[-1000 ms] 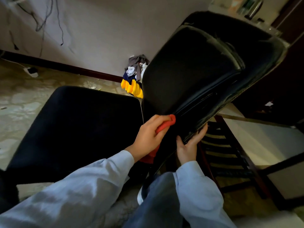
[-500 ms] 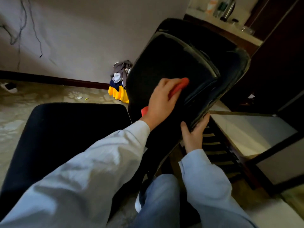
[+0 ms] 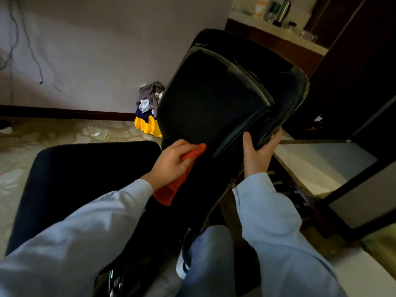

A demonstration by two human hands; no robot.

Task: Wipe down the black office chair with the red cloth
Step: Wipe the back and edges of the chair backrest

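Both hands are placed on the black chair (image 3: 214,99). The left hand (image 3: 171,162) is curled over the red cloth (image 3: 169,190), which is pressed against the lower part of the backrest (image 3: 225,82). The right hand (image 3: 256,155) is wrapped round the backrest's right edge, thumb on the front and fingers behind.

The backrest is seen tilted, its long axis running from the lower centre of the frame to the upper right, with the top end pointing up and to the right. Most of its unwiped length therefore lies above and to the right of the left hand, which is the nearer one to the padded face; the right hand is taken to be only steadying it.

The cloth is held lengthwise along the same slant, a red tip at the fingertips and a loose tail below the wrist. In the dim light it cannot be told how flat it lies under the palm.

The seat (image 3: 85,179) is spread at the lower left, and a heap of clothes (image 3: 147,112) is piled against the wall behind.
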